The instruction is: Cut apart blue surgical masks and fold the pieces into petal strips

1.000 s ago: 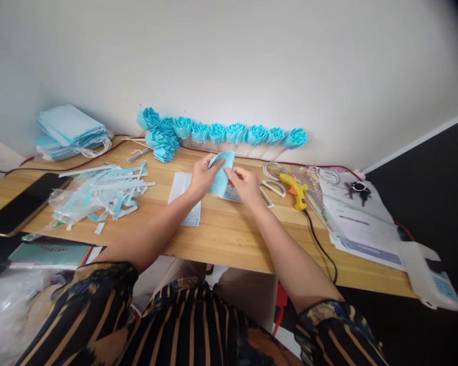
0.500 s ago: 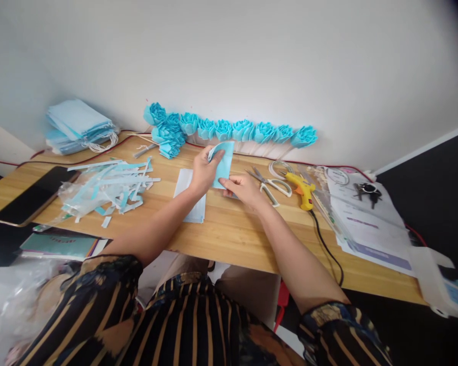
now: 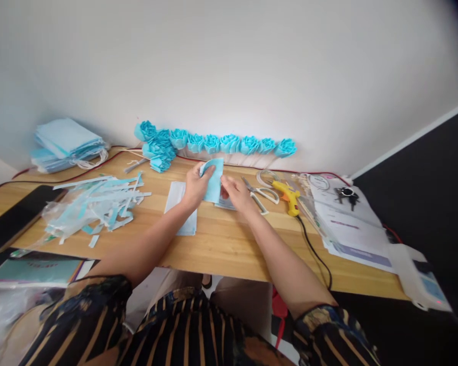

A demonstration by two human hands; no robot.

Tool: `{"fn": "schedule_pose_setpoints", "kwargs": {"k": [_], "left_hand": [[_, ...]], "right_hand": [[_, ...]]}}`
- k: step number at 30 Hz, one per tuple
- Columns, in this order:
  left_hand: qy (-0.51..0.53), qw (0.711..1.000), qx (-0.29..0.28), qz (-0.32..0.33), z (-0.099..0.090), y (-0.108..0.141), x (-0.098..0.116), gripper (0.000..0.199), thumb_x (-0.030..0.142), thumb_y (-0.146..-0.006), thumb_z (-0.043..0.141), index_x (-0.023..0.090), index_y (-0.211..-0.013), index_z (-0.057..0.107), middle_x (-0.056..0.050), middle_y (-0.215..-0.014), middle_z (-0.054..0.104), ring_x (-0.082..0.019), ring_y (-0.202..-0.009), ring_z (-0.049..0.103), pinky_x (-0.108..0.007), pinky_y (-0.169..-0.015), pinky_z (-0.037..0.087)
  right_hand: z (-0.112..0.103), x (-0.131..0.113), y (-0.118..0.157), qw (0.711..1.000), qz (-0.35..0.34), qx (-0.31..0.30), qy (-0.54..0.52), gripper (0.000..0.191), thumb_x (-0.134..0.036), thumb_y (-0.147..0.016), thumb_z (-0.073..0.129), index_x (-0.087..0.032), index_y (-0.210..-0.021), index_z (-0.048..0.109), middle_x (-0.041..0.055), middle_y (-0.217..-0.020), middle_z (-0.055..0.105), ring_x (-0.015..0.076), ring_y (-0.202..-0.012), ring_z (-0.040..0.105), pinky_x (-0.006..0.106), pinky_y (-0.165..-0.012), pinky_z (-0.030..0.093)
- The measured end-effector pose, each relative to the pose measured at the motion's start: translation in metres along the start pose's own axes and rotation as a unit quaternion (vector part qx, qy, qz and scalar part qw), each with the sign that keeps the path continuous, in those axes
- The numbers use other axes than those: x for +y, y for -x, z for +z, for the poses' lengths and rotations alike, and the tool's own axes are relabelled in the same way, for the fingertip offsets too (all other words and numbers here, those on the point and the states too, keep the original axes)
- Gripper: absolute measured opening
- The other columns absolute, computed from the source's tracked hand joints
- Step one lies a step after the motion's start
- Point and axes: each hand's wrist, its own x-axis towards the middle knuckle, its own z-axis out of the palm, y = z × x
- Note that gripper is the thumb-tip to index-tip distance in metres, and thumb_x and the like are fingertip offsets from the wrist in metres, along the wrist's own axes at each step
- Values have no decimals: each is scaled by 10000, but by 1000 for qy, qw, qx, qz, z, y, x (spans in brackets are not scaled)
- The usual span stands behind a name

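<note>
My left hand [image 3: 196,185] is clamped on a light-blue fabric sheet [image 3: 215,182], thumb across its face, the sheet held up over the middle of the wooden table [image 3: 229,244] with its top-left part curling over. My right hand [image 3: 234,192] is at the sheet's right edge, thumb and index finger right up against it; I cannot tell whether they are closed on it. Under my right hand lies a partly hidden pale-blue piece [image 3: 226,203], and just beside it are the scissors [image 3: 265,195], white handles spread apart. Near those, to the right, sits a yellow glue gun [image 3: 288,196] with its black cord [image 3: 316,249] trailing toward the table's front edge. Below my left wrist a whitish-blue stack of sheets [image 3: 181,211] lies flat, partly covered by my forearm. Further left there is a loose heap of cut strips [image 3: 103,201], then a black phone [image 3: 13,218], and behind them a pile of face masks [image 3: 68,140] with white ear loops. Blue fabric flowers [image 3: 229,144] on sticks stand in a row along the wall, more of them bunched at the left end.
</note>
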Motion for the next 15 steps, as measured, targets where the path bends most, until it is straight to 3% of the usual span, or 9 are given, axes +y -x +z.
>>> {"fn": "schedule_pose_setpoints", "kwargs": {"k": [3,6,10,15], "left_hand": [[3,998,-68,-13,4,7,1,271,413,-747,701,153,-794,638,13,-692,587,-117,-629,513,-239,-596,410],[-13,991,-128,-33,6,9,0,274,413,-750,701,147,-786,642,14,-673,579,-112,-607,500,-235,-566,383],[-9,984,-174,-44,6,11,0,281,412,-740,720,155,-725,611,19,-647,553,-108,-597,494,-233,-558,374],[6,977,-206,-55,7,13,4,298,422,-736,737,145,-771,634,3,-702,594,-112,-630,524,-240,-589,401]], "right_hand": [[-2,2,-3,994,-14,102,-29,475,-649,-808,588,-216,-996,644,8,-835,672,144,-736,616,242,-634,484],[-4,0,-4,992,-34,114,-52,470,-555,-768,676,-234,-1107,623,14,-957,683,157,-850,630,241,-686,501],[-6,-3,-2,991,-25,127,-33,339,-513,-800,641,-216,-961,667,-2,-825,665,143,-738,598,242,-653,487],[-7,-8,2,985,-41,168,-2,323,-512,-810,636,-199,-869,690,-23,-668,594,129,-631,544,237,-582,437]]}}
